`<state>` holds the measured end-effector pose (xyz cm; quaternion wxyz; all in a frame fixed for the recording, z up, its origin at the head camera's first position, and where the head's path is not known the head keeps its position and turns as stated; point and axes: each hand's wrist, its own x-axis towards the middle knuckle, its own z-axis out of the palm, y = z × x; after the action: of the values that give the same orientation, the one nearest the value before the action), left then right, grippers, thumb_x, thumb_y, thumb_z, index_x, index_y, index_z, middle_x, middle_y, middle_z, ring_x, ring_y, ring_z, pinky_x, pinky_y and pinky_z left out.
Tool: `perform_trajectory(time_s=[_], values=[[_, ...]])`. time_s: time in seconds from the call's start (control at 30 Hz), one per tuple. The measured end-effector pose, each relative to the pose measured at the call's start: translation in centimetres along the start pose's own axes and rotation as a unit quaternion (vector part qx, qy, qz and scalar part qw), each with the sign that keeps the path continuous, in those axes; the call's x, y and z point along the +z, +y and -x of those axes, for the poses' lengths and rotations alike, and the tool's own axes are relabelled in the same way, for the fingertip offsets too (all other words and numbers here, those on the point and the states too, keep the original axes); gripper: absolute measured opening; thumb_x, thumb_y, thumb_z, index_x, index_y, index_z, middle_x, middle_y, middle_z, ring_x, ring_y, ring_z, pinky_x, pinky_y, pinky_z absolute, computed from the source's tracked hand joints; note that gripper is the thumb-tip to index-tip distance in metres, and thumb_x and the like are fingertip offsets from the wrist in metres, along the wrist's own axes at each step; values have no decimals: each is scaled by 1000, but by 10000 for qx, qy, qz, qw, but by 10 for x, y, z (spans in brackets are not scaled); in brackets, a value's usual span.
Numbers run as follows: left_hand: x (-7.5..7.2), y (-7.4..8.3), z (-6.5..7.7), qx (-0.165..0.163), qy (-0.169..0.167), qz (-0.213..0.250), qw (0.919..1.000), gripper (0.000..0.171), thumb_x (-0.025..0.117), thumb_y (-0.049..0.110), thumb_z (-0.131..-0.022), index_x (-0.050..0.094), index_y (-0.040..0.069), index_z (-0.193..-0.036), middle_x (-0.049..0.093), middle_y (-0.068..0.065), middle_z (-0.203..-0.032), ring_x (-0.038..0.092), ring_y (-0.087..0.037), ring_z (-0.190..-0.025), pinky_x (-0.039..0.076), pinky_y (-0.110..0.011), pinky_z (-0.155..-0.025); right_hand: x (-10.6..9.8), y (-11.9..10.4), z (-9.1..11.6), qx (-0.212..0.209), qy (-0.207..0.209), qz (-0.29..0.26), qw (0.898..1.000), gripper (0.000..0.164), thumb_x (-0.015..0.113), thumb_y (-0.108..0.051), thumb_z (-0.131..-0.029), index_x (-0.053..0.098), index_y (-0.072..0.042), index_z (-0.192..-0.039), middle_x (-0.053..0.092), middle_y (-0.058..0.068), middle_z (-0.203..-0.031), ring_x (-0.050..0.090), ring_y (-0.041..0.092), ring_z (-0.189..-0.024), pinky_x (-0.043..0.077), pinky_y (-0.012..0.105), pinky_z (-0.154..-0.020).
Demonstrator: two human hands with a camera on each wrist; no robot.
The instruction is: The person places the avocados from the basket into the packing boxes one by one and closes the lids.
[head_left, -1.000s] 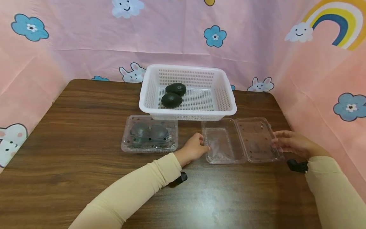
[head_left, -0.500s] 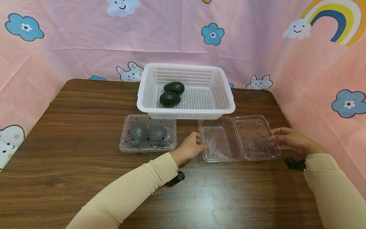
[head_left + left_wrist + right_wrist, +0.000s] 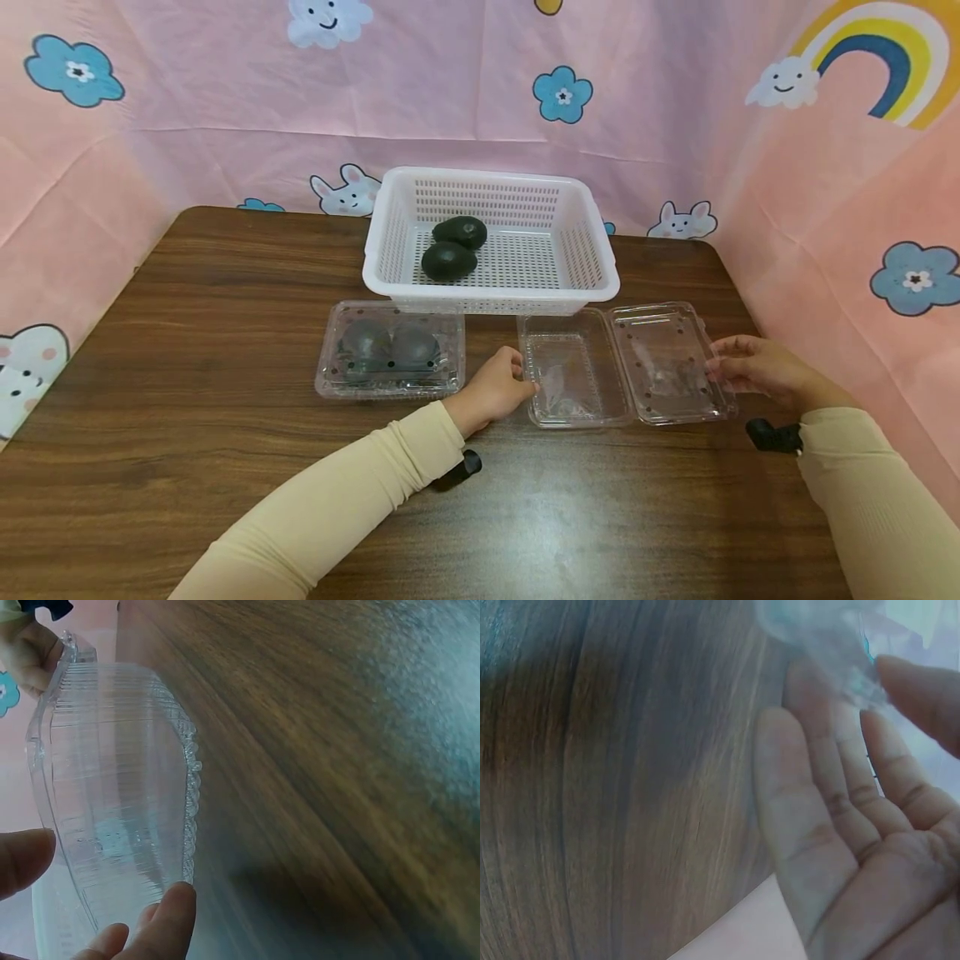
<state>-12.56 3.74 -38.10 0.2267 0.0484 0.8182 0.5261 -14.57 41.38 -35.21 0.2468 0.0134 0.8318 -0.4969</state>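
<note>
Open box (image 3: 625,367): clear plastic clamshell on counter (image 3: 150,417), 4 o'clock of basket (image 3: 498,293); tray (image 3: 577,375) at its 9, lid (image 3: 667,358) laid open at its 3.
Left grip (image 3: 491,385): holding tray wall at 9 o'clock, thumb by rim, fingertips down at base edge.
Right grip (image 3: 761,367): lid's 3 o'clock edge between thumb and fingers; blurry in right wrist view, looks like a light pinch.
Box handling: probably very light, thin, springy, slick; likely skids easily, dents or cracks if squeezed.
Box hold points: rims, likely stiffer than flat panels; tray at 9, lid at 3. Avoid twisting where tray meets lid.
Basket contents: two dark avocados (image 3: 449,262), close together, toward 9 o'clock; white perforated basket.
Filled box (image 3: 390,389): closed, 9 o'clock of open box, left grip between; two dark round fruits (image 3: 415,344) show through.
</note>
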Motion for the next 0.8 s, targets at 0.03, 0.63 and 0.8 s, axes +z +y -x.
perform_trajectory(time_s=[0.03, 0.63, 0.8], values=[[0, 0, 0, -11, -2, -10, 10000, 48, 60, 14, -85, 38, -2, -125, 46, -20, -123, 44, -33, -114, 40, -44, -88, 0, 0, 0, -5, 16, 23, 10000, 42, 49, -6, -90, 29, 15, -120, 61, -2, -95, 61, 6, -83, 50, 25, -72], [-5, -2, 2, -60, 74, -81, 9999, 47, 60, 14, -86, 37, 0, -125, 48, -19, -122, 47, -33, -110, 42, -42, -85, 7, -8, 8, 3, 154, 139, 9998, 43, 48, -14, -92, 30, 12, -122, 60, -5, -94, 60, 6, -84, 49, 26, -72], [-7, -2, 4, -66, 40, -110, 9999, 49, 59, 15, -86, 36, 0, -127, 47, -19, -121, 47, -33, -109, 42, -42, -85, 8, -10, 9, -27, 175, 173, 9997, 41, 49, -14, -92, 33, 11, -119, 60, -4, -92, 60, 8, -83, 49, 26, -72]])
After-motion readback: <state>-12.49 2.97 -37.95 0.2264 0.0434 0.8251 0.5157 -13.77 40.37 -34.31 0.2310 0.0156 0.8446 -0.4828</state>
